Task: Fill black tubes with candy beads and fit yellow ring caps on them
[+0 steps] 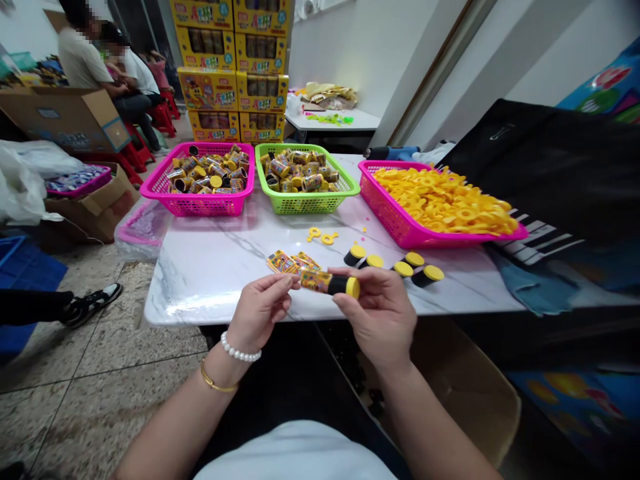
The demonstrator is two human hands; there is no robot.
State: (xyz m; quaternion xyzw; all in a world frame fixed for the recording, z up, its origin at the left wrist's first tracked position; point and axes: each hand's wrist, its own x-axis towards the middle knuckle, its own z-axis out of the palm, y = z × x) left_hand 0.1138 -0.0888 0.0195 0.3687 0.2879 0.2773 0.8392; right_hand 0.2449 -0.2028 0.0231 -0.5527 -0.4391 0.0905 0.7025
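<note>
My right hand (pixel 383 317) grips a small black cylinder (pixel 337 285) with a yellow cap (pixel 353 288), tilted onto its side above the table's front edge. A printed yellow label (pixel 314 280) extends from the cylinder toward my left hand (pixel 265 300). The thumb and forefinger of that hand are pinched at the label's far end. Just behind lie several flat printed labels (pixel 283 262) on the table. Several more black cylinders with yellow caps (pixel 424 276) are beside my right hand. Two yellow ring-shaped pieces (pixel 329 239) lie farther back.
On the marble-patterned table (pixel 215 267), a pink basket (pixel 207 208) and a green basket (pixel 305 205) hold labelled cylinders. A right-hand pink basket (pixel 400 227) is heaped with yellow plastic pieces. Stacked yellow boxes (pixel 210 90) stand behind; people (pixel 90 57) sit at the far left.
</note>
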